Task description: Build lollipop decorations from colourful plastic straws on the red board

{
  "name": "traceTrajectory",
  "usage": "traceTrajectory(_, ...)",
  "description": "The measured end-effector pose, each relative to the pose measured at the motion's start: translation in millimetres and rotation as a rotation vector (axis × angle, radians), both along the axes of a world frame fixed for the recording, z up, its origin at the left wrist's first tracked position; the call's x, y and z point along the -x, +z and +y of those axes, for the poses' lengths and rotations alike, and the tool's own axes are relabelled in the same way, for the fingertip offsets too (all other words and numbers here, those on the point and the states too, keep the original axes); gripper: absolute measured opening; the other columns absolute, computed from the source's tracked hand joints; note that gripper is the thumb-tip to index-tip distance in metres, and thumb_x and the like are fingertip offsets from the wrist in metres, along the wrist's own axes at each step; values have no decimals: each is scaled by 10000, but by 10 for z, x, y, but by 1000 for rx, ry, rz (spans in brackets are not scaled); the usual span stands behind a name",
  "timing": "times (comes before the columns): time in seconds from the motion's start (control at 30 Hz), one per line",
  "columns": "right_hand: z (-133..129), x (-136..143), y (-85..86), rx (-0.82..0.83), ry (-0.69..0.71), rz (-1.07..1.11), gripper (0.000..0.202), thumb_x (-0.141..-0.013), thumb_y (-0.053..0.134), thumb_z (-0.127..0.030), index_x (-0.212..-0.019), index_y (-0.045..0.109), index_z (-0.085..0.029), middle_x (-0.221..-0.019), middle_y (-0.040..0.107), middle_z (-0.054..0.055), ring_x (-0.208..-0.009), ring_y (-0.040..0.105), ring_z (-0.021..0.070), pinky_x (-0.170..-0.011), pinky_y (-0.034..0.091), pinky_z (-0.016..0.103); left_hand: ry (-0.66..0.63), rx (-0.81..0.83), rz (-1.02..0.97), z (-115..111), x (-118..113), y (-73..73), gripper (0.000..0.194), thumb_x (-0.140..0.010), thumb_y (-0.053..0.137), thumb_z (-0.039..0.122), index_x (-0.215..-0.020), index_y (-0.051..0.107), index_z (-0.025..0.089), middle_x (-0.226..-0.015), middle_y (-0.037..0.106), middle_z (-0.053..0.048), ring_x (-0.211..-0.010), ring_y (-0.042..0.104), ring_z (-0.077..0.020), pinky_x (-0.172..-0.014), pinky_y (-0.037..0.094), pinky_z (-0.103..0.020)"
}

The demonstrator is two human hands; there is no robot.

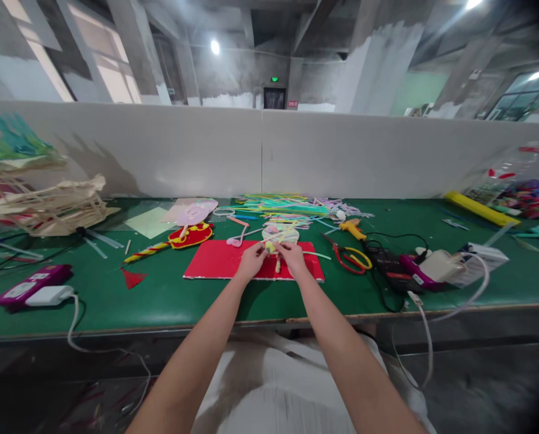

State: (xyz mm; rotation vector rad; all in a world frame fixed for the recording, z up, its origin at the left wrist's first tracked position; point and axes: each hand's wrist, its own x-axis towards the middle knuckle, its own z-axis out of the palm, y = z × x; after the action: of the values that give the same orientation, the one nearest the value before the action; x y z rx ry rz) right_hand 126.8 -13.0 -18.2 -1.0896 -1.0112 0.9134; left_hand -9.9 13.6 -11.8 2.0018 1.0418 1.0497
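Note:
Both hands meet over a red board (pixel 215 260) on the green table. My left hand (pixel 253 259) has its fingers closed on a small yellow piece (pixel 270 246). Close beside it, my right hand (pixel 291 256) pinches at the same spot, and what its fingertips hold is too small to make out. A pale round piece (pixel 280 232) lies just behind the fingertips, with a short beige stick (pixel 278 265) below them. Pink bent strips (pixel 237 234) rest at the board's back edge, left of the hands.
Colourful straws (pixel 291 207) are heaped behind the board. Red-yellow pliers (pixel 351 258), an orange glue gun (pixel 353 229) and a power strip (pixel 393 268) lie right. Left are a red-yellow fan shape (pixel 190 235), a wooden stick model (pixel 47 208) and a purple box (pixel 34 286).

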Motion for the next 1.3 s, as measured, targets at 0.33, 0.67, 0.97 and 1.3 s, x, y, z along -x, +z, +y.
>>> traceTrajectory(0.33, 18, 15, 24, 16, -3, 185, 288, -534, 663, -407, -647, 616, -146, -583, 600, 5, -525, 541, 118, -535, 438, 247, -24, 7, -49, -19, -38, 21, 162, -725, 460, 312, -736, 504, 157, -658, 513, 17, -622, 473, -104, -591, 373, -207)
traceTrajectory(0.67, -8, 43, 61, 83, 82, 200, 299, -515, 684, -378, -675, 648, -129, -632, 641, 46, -546, 568, 136, -549, 458, 265, 32, 42, -135, 2, -10, 69, 183, -744, 430, 319, -713, 513, 158, -670, 549, 7, -656, 505, -117, -635, 389, -218)
traceTrajectory(0.97, -35, 51, 64, 55, 66, 112, 330, -548, 645, -430, -711, 641, -143, -603, 626, 33, -443, 525, 132, -378, 393, 241, -1, 62, -145, 10, -16, 40, 218, -752, 422, 348, -699, 523, 162, -665, 574, 1, -659, 534, -124, -649, 403, -229)
traceTrajectory(1.3, -6, 38, 28, 55, 49, 45, 350, -560, 632, -434, -753, 638, -141, -501, 558, -3, -406, 466, 105, -349, 360, 214, 9, 63, -233, 20, -12, 34, 239, -727, 467, 371, -821, 538, 163, -741, 587, -13, -676, 553, -128, -658, 434, -246)
